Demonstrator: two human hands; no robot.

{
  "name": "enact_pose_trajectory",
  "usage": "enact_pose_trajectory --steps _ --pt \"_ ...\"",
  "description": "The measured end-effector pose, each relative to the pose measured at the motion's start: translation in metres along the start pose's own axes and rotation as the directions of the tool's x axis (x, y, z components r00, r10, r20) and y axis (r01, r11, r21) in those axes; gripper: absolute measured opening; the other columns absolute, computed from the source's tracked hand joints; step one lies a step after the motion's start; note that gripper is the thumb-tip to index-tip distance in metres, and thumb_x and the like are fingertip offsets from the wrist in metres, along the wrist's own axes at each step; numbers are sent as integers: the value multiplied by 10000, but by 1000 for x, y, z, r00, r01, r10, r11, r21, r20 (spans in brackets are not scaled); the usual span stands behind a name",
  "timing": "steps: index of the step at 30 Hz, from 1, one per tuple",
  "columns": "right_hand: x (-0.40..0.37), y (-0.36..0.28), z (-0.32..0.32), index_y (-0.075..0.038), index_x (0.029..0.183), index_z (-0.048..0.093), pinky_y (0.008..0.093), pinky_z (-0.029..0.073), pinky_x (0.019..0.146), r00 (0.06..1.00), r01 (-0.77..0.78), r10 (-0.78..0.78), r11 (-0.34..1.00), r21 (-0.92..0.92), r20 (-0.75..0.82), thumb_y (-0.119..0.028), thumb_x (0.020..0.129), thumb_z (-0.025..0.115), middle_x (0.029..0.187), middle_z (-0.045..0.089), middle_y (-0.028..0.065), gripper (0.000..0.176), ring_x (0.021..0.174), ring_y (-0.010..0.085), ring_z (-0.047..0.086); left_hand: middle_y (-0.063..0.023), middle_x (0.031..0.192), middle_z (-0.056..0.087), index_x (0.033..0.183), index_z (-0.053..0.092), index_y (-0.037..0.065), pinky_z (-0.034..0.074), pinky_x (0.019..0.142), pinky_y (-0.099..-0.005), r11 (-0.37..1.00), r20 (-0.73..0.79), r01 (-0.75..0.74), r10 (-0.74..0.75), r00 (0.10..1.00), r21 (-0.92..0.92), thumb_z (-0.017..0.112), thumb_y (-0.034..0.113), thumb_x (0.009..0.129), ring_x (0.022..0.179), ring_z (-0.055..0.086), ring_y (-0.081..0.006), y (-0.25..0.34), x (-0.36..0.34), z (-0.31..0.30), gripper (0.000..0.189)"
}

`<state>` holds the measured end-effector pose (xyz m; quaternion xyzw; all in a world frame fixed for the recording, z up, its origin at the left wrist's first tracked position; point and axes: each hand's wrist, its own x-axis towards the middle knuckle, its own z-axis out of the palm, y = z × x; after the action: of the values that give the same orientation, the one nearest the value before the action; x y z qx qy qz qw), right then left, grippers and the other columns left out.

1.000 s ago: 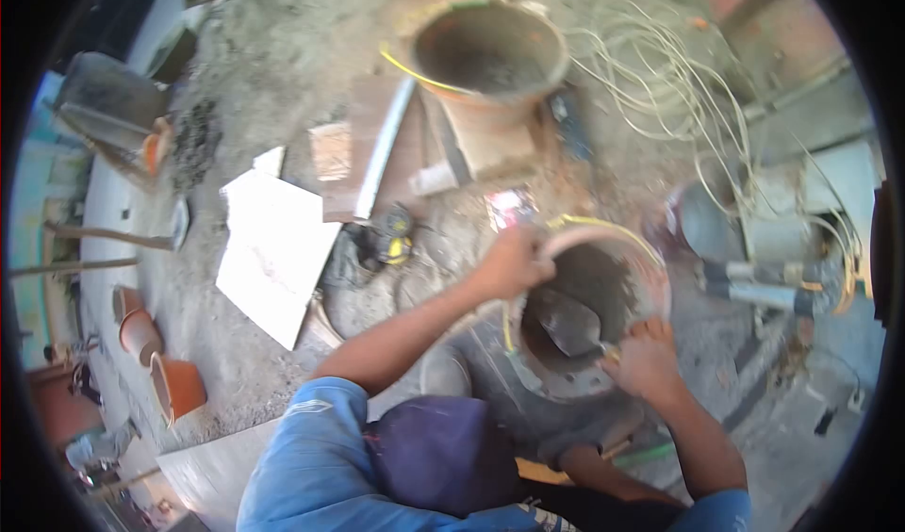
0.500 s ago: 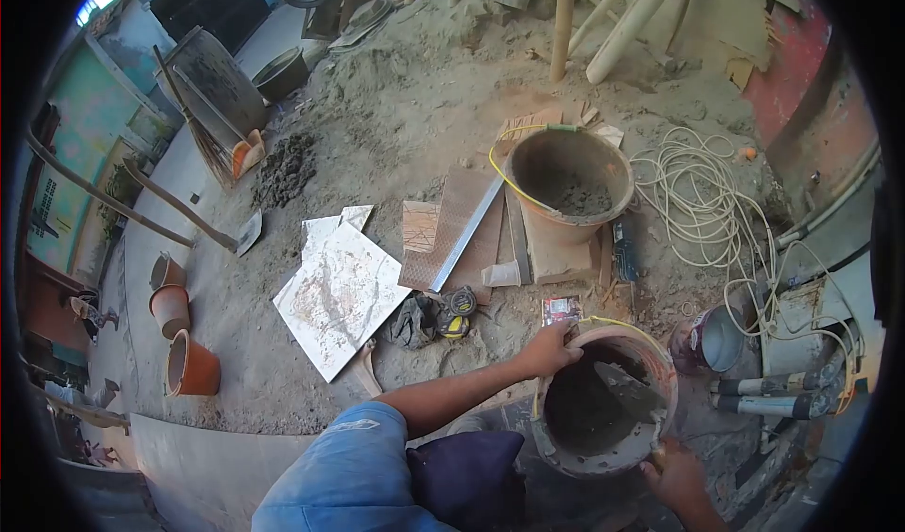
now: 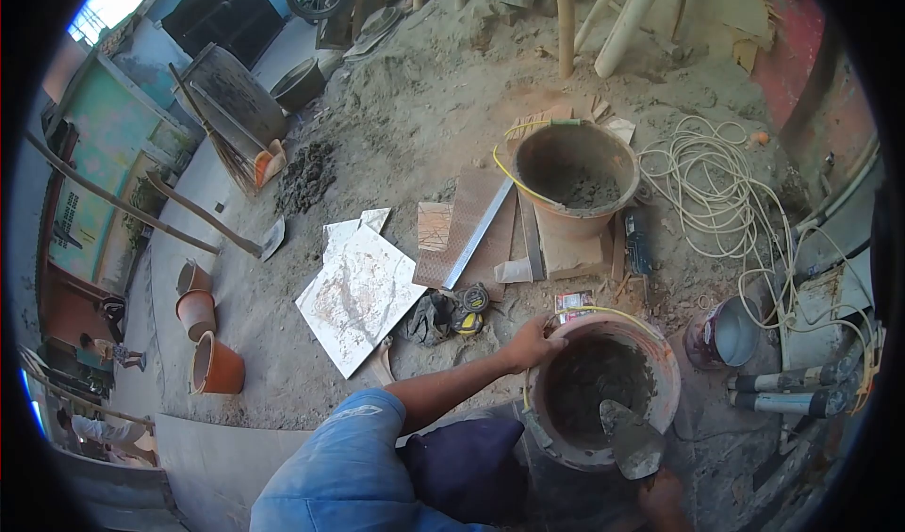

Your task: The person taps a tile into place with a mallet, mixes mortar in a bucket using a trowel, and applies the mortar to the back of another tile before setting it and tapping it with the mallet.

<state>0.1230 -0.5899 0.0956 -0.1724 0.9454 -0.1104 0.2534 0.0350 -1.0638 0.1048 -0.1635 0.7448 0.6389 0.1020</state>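
In the head view my left hand (image 3: 535, 345) grips the near-left rim of a bucket (image 3: 667, 367), fingers closed over its edge. Wet grey mortar (image 3: 599, 381) coats the bucket's inside and covers its bottom. My right hand (image 3: 663, 496), dim and slightly blurred, is closed on the handle of a trowel (image 3: 633, 442). The trowel's mortar-smeared blade lies over the bucket's lower right rim, its tip pointing inward. A small printed packet (image 3: 573, 304) rests on the ground just beyond the bucket.
A second mortar bucket (image 3: 575, 221) stands farther out. White tiles (image 3: 363, 287), a tape measure (image 3: 468, 320) and a metal straightedge (image 3: 479, 230) lie to the left. On the right are a paint can (image 3: 724, 332) and coiled cable (image 3: 702, 183). Orange buckets (image 3: 219, 364) stand far left.
The trowel has moved from inside the bucket out to its lower right rim, and its blade has turned. My right hand is lower; my left hand stays on the rim.
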Motion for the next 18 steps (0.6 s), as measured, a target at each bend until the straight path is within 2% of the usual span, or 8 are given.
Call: enact_pose_trajectory --steps 4,5,7,8,9,11,14,18 --pt "6 -24 -13 55 1017 606 537 510 790 999 6 -5 1000 11 -40 -134 701 660 892 623 251 372 887 472 622 -93 953 660 1109 567 -13 508 769 -321 996 20 85 -85 996 -6 726 197 850 861 616 -145 12 -11 -6 370" --pt "9 -30 -19 11 1147 607 519 503 881 994 -85 80 994 67 80 -207 749 666 1087 631 238 458 1004 423 627 -60 889 645 1080 577 -4 497 745 -304 994 -4 80 -80 997 -76 712 126 846 814 600 -124 20 -15 -4 300" --pt "10 -34 -23 9 1098 619 499 520 816 973 -83 76 996 23 219 -159 741 640 1024 644 244 394 903 417 645 -58 876 649 1032 565 3 499 679 -300 980 15 99 -98 995 -174 705 101 871 764 601 -123 2 -10 -3 235" --pt "6 -42 -25 -3 1087 620 503 526 798 985 -103 97 994 37 142 -154 758 635 998 643 221 362 884 403 654 -55 875 651 1007 565 13 498 665 -288 984 7 101 -101 995 -146 692 89 881 752 602 -117 2 -9 -4 194" --pt "4 -40 -20 -15 1071 621 495 540 768 994 -11 19 997 -72 110 -174 785 637 964 638 198 328 855 386 665 -47 871 649 996 563 18 497 664 -273 981 -15 101 -105 994 -168 679 74 885 749 606 -111 6 -10 -1 170" --pt "3 -47 -28 -31 1064 620 447 565 733 989 -67 72 997 -46 133 -186 832 640 924 635 176 279 822 356 676 -48 891 647 1013 567 10 506 698 -268 983 16 77 -75 997 -166 649 47 900 769 611 -113 4 -7 -4 144" --pt "-1 -41 -19 -31 1049 619 436 572 694 1000 22 -22 1000 -10 20 -184 844 650 855 627 167 258 788 349 679 -45 951 640 1058 553 11 492 757 -259 987 10 39 -38 999 -157 643 77 925 820 595 -92 3 -4 -6 174" --pt "-18 -22 -4 -31 1044 613 437 571 693 999 -15 18 998 -60 49 -173 842 641 853 620 156 249 787 341 679 -19 913 615 1034 551 36 472 735 -241 986 9 65 -64 998 -153 644 84 926 787 560 -75 -2 1 -8 151"
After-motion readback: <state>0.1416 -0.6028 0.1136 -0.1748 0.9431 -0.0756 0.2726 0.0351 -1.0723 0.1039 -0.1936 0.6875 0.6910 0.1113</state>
